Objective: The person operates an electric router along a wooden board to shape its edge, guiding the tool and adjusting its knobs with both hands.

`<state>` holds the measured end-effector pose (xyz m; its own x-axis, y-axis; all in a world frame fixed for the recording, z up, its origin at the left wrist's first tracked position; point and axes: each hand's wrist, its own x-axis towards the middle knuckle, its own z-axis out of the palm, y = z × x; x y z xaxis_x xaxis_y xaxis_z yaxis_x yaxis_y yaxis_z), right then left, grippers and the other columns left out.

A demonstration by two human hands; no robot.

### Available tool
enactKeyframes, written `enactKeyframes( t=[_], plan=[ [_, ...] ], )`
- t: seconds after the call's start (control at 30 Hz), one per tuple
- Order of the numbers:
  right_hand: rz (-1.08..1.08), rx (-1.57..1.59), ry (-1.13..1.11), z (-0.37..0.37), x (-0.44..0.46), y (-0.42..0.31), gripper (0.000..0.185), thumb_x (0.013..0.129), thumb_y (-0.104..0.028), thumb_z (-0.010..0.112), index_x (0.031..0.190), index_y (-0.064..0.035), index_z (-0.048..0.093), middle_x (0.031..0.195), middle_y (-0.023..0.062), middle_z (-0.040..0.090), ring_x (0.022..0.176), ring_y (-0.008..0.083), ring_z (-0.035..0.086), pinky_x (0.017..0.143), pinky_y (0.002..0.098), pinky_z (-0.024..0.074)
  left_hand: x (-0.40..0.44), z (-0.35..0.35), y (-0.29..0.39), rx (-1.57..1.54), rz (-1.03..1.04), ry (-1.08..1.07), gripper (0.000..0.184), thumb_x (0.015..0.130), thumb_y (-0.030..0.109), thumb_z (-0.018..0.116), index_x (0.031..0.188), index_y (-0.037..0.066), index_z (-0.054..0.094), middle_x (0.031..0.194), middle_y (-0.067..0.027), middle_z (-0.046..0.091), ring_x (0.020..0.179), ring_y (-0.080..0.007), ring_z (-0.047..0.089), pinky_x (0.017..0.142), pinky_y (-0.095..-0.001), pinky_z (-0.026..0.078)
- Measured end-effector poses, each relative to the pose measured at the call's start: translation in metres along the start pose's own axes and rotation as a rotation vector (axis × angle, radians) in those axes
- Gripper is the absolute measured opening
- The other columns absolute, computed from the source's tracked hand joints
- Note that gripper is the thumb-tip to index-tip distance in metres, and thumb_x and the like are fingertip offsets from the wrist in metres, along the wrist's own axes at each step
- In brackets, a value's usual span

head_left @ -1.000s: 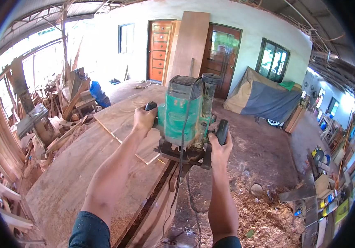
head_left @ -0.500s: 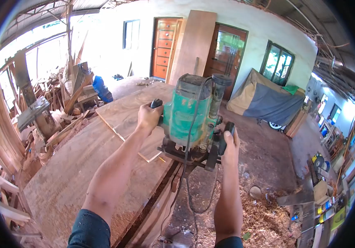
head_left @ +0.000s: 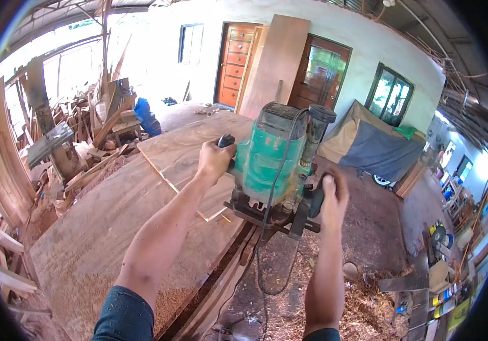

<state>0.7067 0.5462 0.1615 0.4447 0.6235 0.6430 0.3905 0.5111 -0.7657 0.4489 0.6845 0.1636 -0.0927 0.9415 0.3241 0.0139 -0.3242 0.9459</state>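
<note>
Router (head_left: 269,162) upright at right edge of desk (head_left: 113,238). Left hand (head_left: 214,161) grasps the left knob (head_left: 226,140); right hand (head_left: 335,199), blurred, at the right handle (head_left: 315,203), closure unclear. Hands flank the router, likely for balance.

Head cam, fwd/down, close.

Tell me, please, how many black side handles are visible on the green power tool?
2. The left handle pokes out of the left hand; the right handle is beside the blurred right hand. The hands partly cover both.
</note>
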Motion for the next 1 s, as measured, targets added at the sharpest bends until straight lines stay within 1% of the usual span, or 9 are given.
enactKeyframes(
  t=[0.1,0.17,0.33,0.47,0.57,0.67,0.77,0.87,1.0],
  plan=[
    [-0.179,-0.143,0.056,-0.009,0.040,-0.014,0.045,0.099,-0.033,0.054,0.128,0.0019,0.058,0.111,0.0063,0.062,0.097,0.0114,0.055,0.082,0.0261,0.0458,0.002,-0.001,-0.004,0.020,0.018,0.005,0.026,0.078,0.020,0.068,0.085,-0.005,0.067,0.073,-0.0088,0.066,0.064,-0.0150,0.062,0.059,-0.0335,0.049],
    [-0.237,-0.105,-0.053,-0.010,0.061,-0.061,0.041,0.096,-0.024,0.060,0.130,-0.0008,0.058,0.114,0.0088,0.063,0.106,0.0161,0.057,0.096,0.0303,0.0437,0.004,0.000,-0.006,0.027,0.004,0.016,0.027,0.078,0.021,0.068,0.084,-0.005,0.067,0.073,-0.0090,0.066,0.063,-0.0153,0.061,0.059,-0.0336,0.049],
    [-0.269,-0.330,-0.550,-0.007,0.102,-0.129,0.044,0.097,-0.028,0.059,0.131,-0.0007,0.057,0.110,0.0099,0.065,0.104,0.0160,0.059,0.093,0.0295,0.0447,0.007,0.001,-0.011,-0.001,0.005,-0.023,0.027,0.078,0.021,0.069,0.082,-0.005,0.066,0.071,-0.0087,0.065,0.063,-0.0159,0.061,0.059,-0.0339,0.049],
    [-0.269,-0.487,-0.734,0.004,0.108,-0.149,0.045,0.096,-0.032,0.059,0.128,-0.0002,0.058,0.108,0.0110,0.068,0.097,0.0164,0.061,0.087,0.0299,0.0467,0.001,-0.001,-0.002,0.051,0.014,0.005,0.028,0.078,0.022,0.068,0.081,-0.005,0.066,0.070,-0.0089,0.065,0.063,-0.0160,0.061,0.059,-0.0340,0.048],
    [-0.331,-0.544,-0.781,0.008,0.124,-0.142,0.042,0.098,-0.030,0.057,0.130,-0.0031,0.058,0.094,0.0054,0.062,0.084,0.0118,0.055,0.075,0.0293,0.0459,0.008,0.000,-0.010,0.064,0.004,0.009,0.028,0.078,0.023,0.069,0.083,-0.004,0.067,0.071,-0.0102,0.066,0.063,-0.0164,0.061,0.061,-0.0348,0.049],
    [-0.400,-0.584,-0.752,0.010,0.129,-0.141,0.042,0.095,-0.033,0.060,0.121,0.0003,0.062,0.090,0.0074,0.064,0.082,0.0128,0.056,0.074,0.0293,0.0457,0.009,0.000,-0.013,0.078,0.029,0.016,0.029,0.077,0.024,0.069,0.086,-0.004,0.067,0.072,-0.0115,0.067,0.063,-0.0173,0.061,0.062,-0.0356,0.049],
    [-0.394,-0.759,-0.641,0.016,0.123,-0.148,0.050,0.090,-0.045,0.064,0.108,0.0008,0.066,0.094,0.0169,0.070,0.087,0.0247,0.067,0.079,0.0358,0.0503,0.011,0.000,-0.014,0.086,0.026,0.012,0.030,0.077,0.024,0.069,0.087,-0.004,0.068,0.074,-0.0130,0.068,0.066,-0.0189,0.064,0.065,-0.0360,0.050],
    [-0.306,-1.058,-0.469,0.029,0.106,-0.164,0.050,0.088,-0.047,0.065,0.105,-0.0005,0.068,0.090,0.0177,0.071,0.084,0.0276,0.068,0.077,0.0367,0.0508,0.010,0.000,-0.012,0.091,-0.004,0.009,0.031,0.077,0.024,0.069,0.090,-0.004,0.069,0.077,-0.0139,0.070,0.069,-0.0202,0.066,0.066,-0.0360,0.051],
    [-0.463,-0.652,-0.582,0.018,0.127,-0.134,0.052,0.088,-0.048,0.065,0.102,0.0015,0.068,0.081,0.0197,0.069,0.077,0.0300,0.068,0.073,0.0386,0.0512,0.005,0.000,-0.005,0.090,-0.007,0.022,0.031,0.077,0.025,0.069,0.092,-0.003,0.070,0.078,-0.0143,0.071,0.070,-0.0207,0.068,0.067,-0.0362,0.052]
  ],
)
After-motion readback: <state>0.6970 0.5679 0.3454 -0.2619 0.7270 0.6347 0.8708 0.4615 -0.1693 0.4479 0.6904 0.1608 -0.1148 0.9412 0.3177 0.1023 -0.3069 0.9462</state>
